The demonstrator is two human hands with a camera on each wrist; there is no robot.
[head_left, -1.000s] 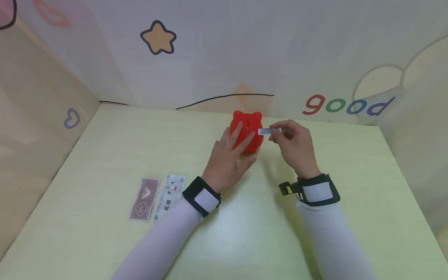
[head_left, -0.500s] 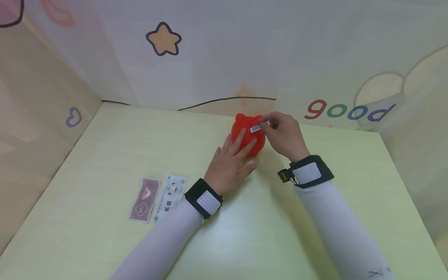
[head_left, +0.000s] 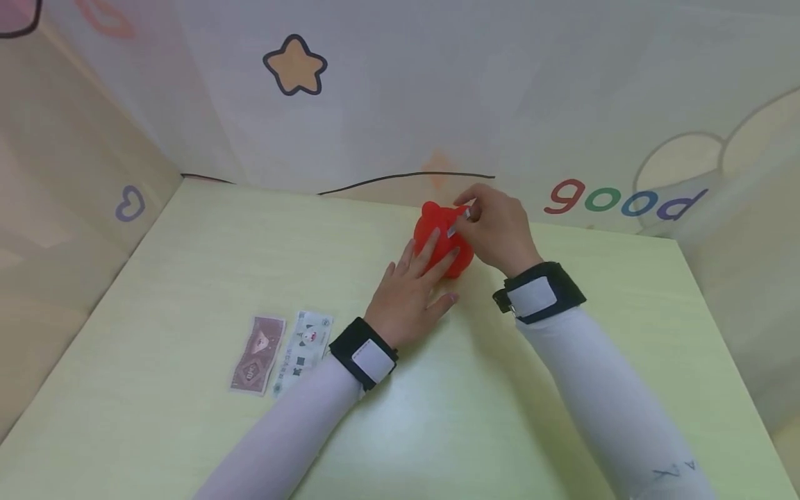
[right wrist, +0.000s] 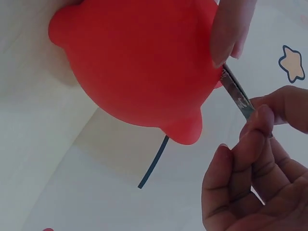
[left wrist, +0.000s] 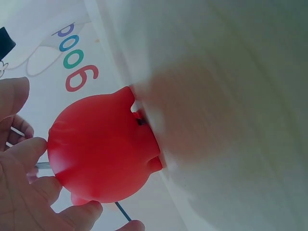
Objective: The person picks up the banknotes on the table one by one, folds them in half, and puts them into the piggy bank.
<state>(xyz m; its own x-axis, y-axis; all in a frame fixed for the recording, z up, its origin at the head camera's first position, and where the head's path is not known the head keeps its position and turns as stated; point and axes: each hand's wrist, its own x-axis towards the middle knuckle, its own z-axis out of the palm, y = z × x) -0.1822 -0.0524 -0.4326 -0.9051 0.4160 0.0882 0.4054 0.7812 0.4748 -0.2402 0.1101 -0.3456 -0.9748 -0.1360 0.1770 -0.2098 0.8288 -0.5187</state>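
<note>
A round red piggy bank (head_left: 426, 226) with small ears stands near the back of the table. My left hand (head_left: 403, 305) lies with fingers spread over its top and near side. In the left wrist view the fingertips touch the red body (left wrist: 101, 149). My right hand (head_left: 500, 232) pinches a folded banknote (right wrist: 237, 92) between thumb and fingers. The note's far end meets the top of the piggy bank, right beside a left fingertip in the right wrist view. The slot is hidden by the hands and the note.
Flat on the table left of my left forearm lie a purplish play banknote (head_left: 256, 355) and a pale one (head_left: 304, 347), side by side. A printed cloth wall (head_left: 400, 90) rises close behind the piggy bank.
My right hand has moved left and away from me, bringing the folded banknote from beside the piggy bank onto its top and turning it. My left hand stays on the piggy bank.
</note>
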